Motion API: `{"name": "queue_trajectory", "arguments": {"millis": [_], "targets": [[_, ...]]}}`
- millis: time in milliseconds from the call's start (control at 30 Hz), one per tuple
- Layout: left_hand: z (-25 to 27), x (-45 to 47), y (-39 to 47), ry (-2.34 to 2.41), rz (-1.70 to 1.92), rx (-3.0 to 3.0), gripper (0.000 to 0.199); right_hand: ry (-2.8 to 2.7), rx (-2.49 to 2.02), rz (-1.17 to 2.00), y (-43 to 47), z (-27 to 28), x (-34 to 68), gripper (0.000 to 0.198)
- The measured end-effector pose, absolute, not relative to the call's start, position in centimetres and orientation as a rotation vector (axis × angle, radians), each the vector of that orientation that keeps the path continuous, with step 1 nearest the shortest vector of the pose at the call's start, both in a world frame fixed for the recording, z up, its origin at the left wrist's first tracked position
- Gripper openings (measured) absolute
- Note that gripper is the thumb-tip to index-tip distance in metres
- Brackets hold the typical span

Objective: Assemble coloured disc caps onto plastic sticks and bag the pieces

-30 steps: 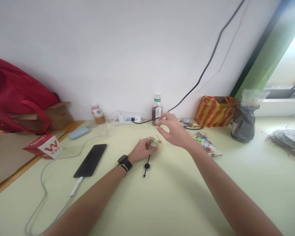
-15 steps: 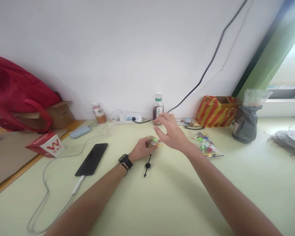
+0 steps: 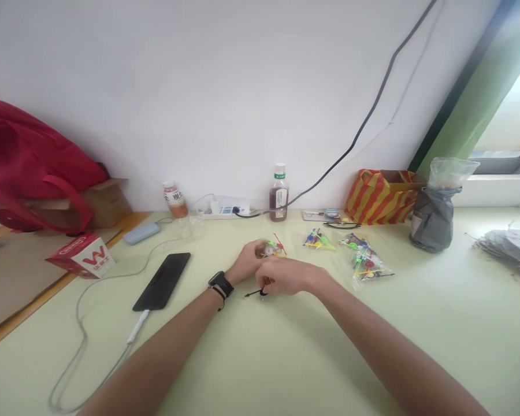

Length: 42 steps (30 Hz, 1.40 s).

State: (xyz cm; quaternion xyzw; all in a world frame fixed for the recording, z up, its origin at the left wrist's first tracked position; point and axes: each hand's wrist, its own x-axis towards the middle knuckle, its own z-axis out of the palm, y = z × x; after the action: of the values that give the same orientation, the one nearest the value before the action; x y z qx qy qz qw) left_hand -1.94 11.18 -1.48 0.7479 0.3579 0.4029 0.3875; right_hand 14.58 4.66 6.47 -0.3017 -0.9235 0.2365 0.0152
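Observation:
My left hand (image 3: 248, 260), with a black watch on its wrist, is closed around a small bundle of coloured plastic pieces (image 3: 274, 248) resting on the pale green table (image 3: 286, 358). My right hand (image 3: 286, 276) lies just in front of it, its fingers pinching the round end of a thin black pointer (image 3: 255, 293) that lies on the table and points left. The pointer's far end is hidden under my fingers.
Two clear bags of coloured pieces (image 3: 315, 240) (image 3: 366, 260) lie to the right. A black phone (image 3: 162, 281) with a white cable lies to the left. Two bottles (image 3: 278, 193) (image 3: 174, 200), a power strip (image 3: 225, 208), a striped bag (image 3: 379, 196) and a grey pouch (image 3: 433, 216) line the wall.
My right hand came down from above the bundle to the black pointer and gripped it. The pointer turned from pointing toward me to pointing left. My left hand stayed put.

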Motion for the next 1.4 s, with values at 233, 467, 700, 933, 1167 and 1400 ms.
{"name": "queue_trajectory", "arguments": {"millis": [233,467,700,933,1167,1400], "targets": [[-0.9,-2.1,10.5,0.861,0.979,2.049,0.019,-2.486,-0.900,0.889,4.1,11.6,18.4,0.006],[-0.6,-1.7,9.8,0.901,0.906,2.036,0.038,-2.078,-0.987,0.716,3.8,14.2,21.1,0.024],[-0.4,-1.7,9.6,0.897,0.905,2.039,0.039,-1.999,-0.932,0.556,4.7,13.2,19.7,0.018],[-0.3,-1.6,9.4,0.914,0.911,2.049,0.035,-1.954,-0.934,0.472,5.0,12.4,18.9,0.017],[-0.2,-1.6,9.3,0.938,0.919,2.052,0.040,-2.046,-1.052,0.185,4.4,12.7,19.0,0.024],[-0.7,-1.6,9.7,0.942,0.927,2.003,0.035,-1.899,-1.108,0.480,5.3,11.3,18.2,0.019]]}}
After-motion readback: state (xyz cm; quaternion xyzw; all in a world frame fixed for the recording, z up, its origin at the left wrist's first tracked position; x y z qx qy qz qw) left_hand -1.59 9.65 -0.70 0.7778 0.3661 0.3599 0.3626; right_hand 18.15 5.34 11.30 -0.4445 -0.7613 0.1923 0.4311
